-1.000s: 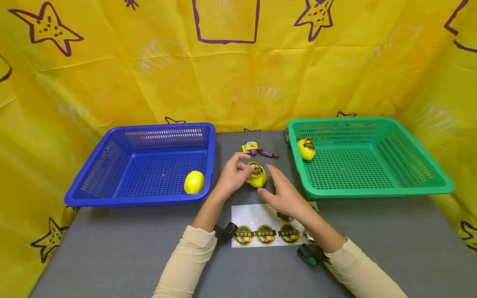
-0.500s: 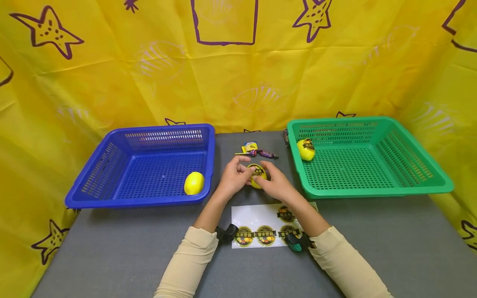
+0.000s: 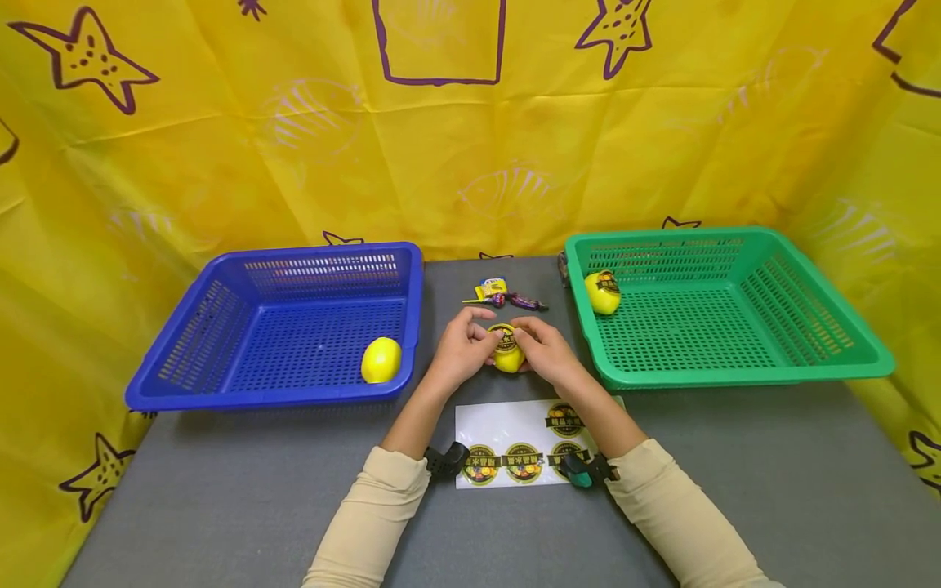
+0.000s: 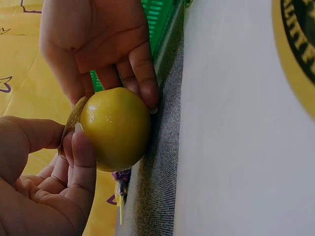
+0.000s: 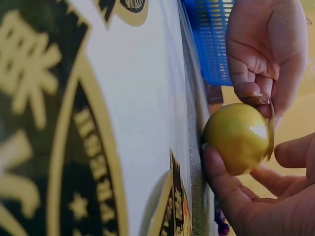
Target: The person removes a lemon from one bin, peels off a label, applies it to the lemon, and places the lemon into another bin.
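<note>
A yellow lemon [image 3: 509, 363] sits on the grey table between both hands, with a round black-and-gold sticker [image 3: 506, 337] at its top. My left hand [image 3: 461, 347] pinches the sticker's edge between thumb and finger. In the left wrist view the sticker [image 4: 72, 120] stands slightly off the lemon's curve [image 4: 118, 130]. From the other side, my right hand [image 3: 550, 353] holds the lemon, fingers along its side. Its thumb is close to the sticker [image 5: 270, 130] in the right wrist view. Just in front lies a white sticker sheet [image 3: 500, 425] with several similar stickers.
A blue basket [image 3: 257, 400] on the left holds one plain lemon [image 3: 381, 360]. On the right, a green basket [image 3: 735, 377] holds a lemon with a sticker [image 3: 603, 293]. Small wrapped sweets [image 3: 525, 302] and a lollipop [image 3: 497, 300] lie behind the hands. A yellow cloth [image 3: 441, 180] hangs behind.
My right hand has moved left from beside the lemon and now holds its right side. The left hand has stayed nearly still at the sticker.
</note>
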